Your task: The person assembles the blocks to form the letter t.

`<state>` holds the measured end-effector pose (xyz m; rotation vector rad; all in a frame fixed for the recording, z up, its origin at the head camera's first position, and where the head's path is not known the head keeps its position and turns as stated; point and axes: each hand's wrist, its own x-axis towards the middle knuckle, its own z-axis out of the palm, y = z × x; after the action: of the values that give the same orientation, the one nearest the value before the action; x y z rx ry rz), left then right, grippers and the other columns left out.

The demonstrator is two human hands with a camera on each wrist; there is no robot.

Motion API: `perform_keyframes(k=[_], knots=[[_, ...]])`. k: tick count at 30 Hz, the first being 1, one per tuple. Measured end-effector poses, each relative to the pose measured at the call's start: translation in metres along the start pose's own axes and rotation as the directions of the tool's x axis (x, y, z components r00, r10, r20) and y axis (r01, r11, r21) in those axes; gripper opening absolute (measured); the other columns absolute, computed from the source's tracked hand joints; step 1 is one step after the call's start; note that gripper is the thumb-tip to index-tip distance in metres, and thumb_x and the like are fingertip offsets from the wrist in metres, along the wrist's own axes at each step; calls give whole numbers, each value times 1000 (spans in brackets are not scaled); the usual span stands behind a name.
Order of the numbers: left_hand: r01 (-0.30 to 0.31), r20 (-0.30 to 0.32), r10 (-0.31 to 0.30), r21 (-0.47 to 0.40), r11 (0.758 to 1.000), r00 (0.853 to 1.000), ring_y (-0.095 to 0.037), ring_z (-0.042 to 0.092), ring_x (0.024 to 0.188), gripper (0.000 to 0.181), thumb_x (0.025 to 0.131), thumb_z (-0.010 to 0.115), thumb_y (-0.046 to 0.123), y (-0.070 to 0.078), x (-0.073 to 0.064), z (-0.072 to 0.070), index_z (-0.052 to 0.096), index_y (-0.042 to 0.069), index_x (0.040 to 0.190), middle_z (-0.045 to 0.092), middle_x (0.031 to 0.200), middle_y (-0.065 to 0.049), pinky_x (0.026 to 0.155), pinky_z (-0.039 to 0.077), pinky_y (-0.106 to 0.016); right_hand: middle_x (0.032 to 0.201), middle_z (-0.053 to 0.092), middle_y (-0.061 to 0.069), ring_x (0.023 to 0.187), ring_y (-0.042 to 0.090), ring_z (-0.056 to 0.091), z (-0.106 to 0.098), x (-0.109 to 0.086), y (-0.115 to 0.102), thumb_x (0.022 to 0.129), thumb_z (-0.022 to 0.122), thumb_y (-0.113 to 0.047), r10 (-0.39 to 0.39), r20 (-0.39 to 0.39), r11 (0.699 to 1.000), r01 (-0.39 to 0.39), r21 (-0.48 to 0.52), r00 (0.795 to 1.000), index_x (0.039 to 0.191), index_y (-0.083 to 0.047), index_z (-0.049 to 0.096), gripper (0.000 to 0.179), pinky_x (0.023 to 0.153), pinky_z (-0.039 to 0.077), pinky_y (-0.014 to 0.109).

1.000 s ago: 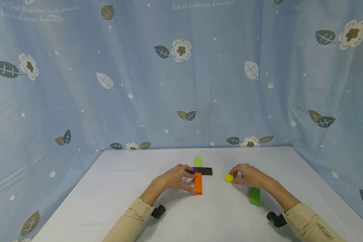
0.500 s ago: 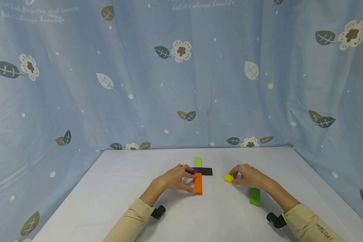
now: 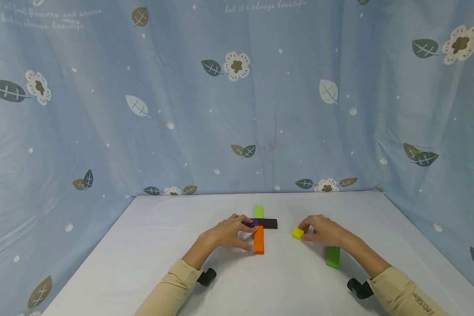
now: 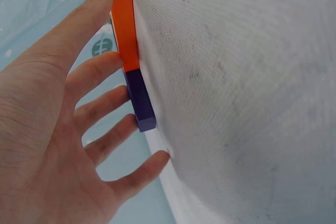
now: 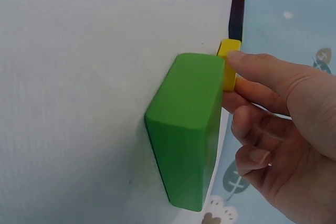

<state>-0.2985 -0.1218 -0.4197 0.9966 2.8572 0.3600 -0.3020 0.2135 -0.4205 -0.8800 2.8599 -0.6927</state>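
My left hand (image 3: 230,234) spans an orange block (image 3: 258,240), thumb at its near end and index finger at its far end. In the left wrist view other fingertips lie against a purple block (image 4: 139,100) that meets the orange one. My right hand (image 3: 324,230) pinches a small yellow block (image 3: 298,233) between thumb and fingers, to the right of the laid blocks. A black block (image 3: 267,224) lies crosswise beyond the orange one, in line with the purple. A light green block (image 3: 258,212) extends behind them.
A larger green block (image 3: 333,257) lies on the white table (image 3: 292,281) below my right wrist and looms close in the right wrist view. A blue patterned curtain (image 3: 276,109) stands behind and at both sides. Dark wrist cameras hang at both cuffs.
My right hand has shifted slightly left with the yellow block. The left hand and the laid blocks stay where they were.
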Motion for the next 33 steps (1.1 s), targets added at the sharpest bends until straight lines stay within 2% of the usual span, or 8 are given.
perform_keyframes(k=[20, 27, 33], knots=[[-4, -1, 4, 0, 1000, 1000, -21, 44, 129, 66, 77, 74, 59, 0, 0, 1, 63, 27, 133, 50, 145, 0, 101, 47, -45, 93, 69, -3, 78, 9, 55, 8, -3, -20, 82, 78, -22, 133, -42, 991, -133, 0, 990, 110, -7, 71, 32, 64, 47, 23], [-3, -2, 3, -6, 1000, 1000, -21, 44, 129, 66, 77, 75, 59, -1, 0, 1, 62, 26, 134, 50, 145, 0, 102, 47, -44, 91, 69, -2, 78, 11, 55, 12, -4, -22, 82, 78, -20, 120, -38, 991, -118, 67, 992, 108, -5, 72, 30, 64, 47, 21], [9, 1, -9, -10, 1000, 1000, -21, 44, 129, 67, 77, 74, 60, 1, -1, 0, 62, 27, 134, 50, 145, 0, 102, 47, -46, 91, 69, -3, 80, 10, 56, 16, -5, -24, 81, 78, -21, 105, -44, 991, -101, 86, 993, 108, -5, 72, 32, 67, 46, 22]])
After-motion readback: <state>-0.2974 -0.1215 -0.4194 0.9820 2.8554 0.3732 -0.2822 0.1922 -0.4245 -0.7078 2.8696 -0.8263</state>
